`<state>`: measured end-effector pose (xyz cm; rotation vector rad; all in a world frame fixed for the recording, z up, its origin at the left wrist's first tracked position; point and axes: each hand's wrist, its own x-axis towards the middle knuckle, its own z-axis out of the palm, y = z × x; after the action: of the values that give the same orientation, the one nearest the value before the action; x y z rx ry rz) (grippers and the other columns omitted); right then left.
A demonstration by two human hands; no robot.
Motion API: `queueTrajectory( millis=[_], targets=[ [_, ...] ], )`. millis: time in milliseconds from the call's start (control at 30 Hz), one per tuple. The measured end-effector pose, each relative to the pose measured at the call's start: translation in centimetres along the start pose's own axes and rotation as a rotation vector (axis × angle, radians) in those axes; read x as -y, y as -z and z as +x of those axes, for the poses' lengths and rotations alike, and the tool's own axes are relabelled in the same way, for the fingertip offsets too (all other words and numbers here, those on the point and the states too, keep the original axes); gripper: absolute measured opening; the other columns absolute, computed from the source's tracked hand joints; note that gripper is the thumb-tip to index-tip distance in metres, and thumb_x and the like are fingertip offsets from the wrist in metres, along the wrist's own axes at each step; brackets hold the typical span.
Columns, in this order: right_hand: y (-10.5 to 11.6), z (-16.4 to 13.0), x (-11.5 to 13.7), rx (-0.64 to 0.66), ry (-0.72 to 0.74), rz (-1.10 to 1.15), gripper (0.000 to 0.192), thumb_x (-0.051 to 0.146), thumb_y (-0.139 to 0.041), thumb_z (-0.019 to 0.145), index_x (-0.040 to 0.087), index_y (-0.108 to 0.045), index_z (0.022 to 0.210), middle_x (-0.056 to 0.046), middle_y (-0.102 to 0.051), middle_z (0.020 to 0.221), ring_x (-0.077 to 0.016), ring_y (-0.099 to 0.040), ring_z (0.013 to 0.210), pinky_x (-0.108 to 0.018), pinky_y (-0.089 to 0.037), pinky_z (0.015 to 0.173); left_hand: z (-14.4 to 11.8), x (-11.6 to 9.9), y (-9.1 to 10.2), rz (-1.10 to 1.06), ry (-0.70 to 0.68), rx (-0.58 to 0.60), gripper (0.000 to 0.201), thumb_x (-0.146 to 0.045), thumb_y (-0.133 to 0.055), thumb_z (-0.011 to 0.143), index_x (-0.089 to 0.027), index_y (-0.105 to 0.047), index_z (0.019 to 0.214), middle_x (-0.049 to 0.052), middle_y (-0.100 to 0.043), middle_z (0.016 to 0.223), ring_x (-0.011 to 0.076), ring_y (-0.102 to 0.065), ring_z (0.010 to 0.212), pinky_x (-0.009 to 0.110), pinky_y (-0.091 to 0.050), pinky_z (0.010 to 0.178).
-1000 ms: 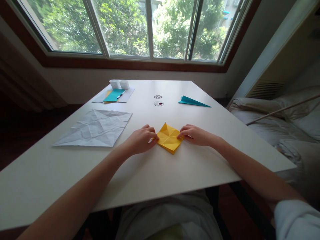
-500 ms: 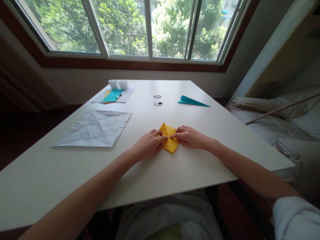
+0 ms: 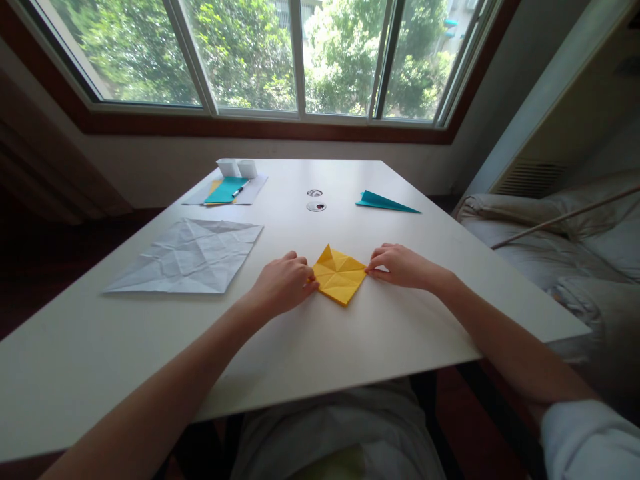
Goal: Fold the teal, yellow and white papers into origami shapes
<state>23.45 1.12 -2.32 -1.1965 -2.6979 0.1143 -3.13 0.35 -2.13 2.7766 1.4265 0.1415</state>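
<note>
A folded yellow paper square [image 3: 339, 277], creased from its centre outward, lies flat on the white table [image 3: 320, 347] in front of me. My left hand [image 3: 283, 283] presses its fingertips on the paper's left corner. My right hand [image 3: 401, 266] pinches the paper's right corner against the table. Both hands sit at the paper's edges, so its whole creased face shows.
A crumpled white sheet [image 3: 189, 255] lies to the left. Farther back are teal and yellow papers with a pen [image 3: 227, 190], two small white boxes [image 3: 237, 167], two round discs [image 3: 316, 206] and a teal folded paper plane [image 3: 385, 203]. A bed [image 3: 565, 247] stands at the right.
Half a second ago both hands were pushed together over the middle of the yellow paper. They have moved apart to its left and right corners, and the paper lies spread open again.
</note>
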Motion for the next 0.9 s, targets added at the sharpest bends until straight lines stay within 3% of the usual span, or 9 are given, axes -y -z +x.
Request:
queueTrajectory(
  millis=[200,367,533,733,900],
  targets=[
    [0.3,-0.1,0.2,0.022,-0.047,-0.006,0.018,0.019,-0.053,0.080,0.020,-0.071,0.077,-0.007,-0.068,0.079,-0.0195,-0.060,0.075,-0.032,-0.044,0.069,0.0,-0.4,0.2,0.084,0.089,-0.008,0.032,-0.043,-0.048,0.080,-0.021,-0.070,0.072,0.008,-0.068,0.078,0.0247,-0.055,0.083,0.029,-0.039,0.059],
    [0.1,-0.1,0.3,0.035,-0.051,-0.035,0.019,0.021,-0.052,0.082,0.019,-0.070,0.079,-0.007,-0.068,0.080,-0.0195,-0.059,0.075,-0.032,-0.044,0.068,-0.1,-1.2,-0.2,0.185,0.155,-0.084,0.037,-0.050,-0.052,0.077,-0.019,-0.069,0.065,0.010,-0.068,0.074,0.0274,-0.056,0.080,0.034,-0.040,0.063],
    [-0.5,0.5,0.7,-0.057,-0.084,-0.135,0.022,0.029,-0.051,0.085,0.017,-0.068,0.077,-0.010,-0.065,0.080,-0.0216,-0.057,0.077,-0.034,-0.044,0.068,-0.3,-1.3,-0.4,0.229,0.210,-0.117,0.046,-0.058,-0.047,0.078,-0.020,-0.069,0.064,0.010,-0.068,0.072,0.0278,-0.057,0.080,0.036,-0.039,0.067],
    [-1.8,1.0,3.0,-0.207,0.118,-0.009,0.020,0.024,-0.047,0.087,0.018,-0.066,0.088,-0.009,-0.064,0.092,-0.0204,-0.055,0.086,-0.034,-0.046,0.076,-0.3,-1.2,-0.6,0.222,0.199,-0.127,0.043,-0.056,-0.050,0.077,-0.019,-0.068,0.062,0.011,-0.068,0.073,0.0284,-0.056,0.080,0.036,-0.038,0.066],
    [-2.6,0.8,4.2,-0.144,0.171,0.005,0.019,0.031,-0.053,0.084,0.021,-0.066,0.094,-0.007,-0.063,0.106,-0.0216,-0.056,0.096,-0.037,-0.043,0.084,-0.2,-0.8,-0.5,0.162,0.193,-0.115,0.040,-0.055,-0.052,0.075,-0.019,-0.067,0.066,0.011,-0.067,0.077,0.0300,-0.055,0.084,0.040,-0.038,0.072]
  ],
)
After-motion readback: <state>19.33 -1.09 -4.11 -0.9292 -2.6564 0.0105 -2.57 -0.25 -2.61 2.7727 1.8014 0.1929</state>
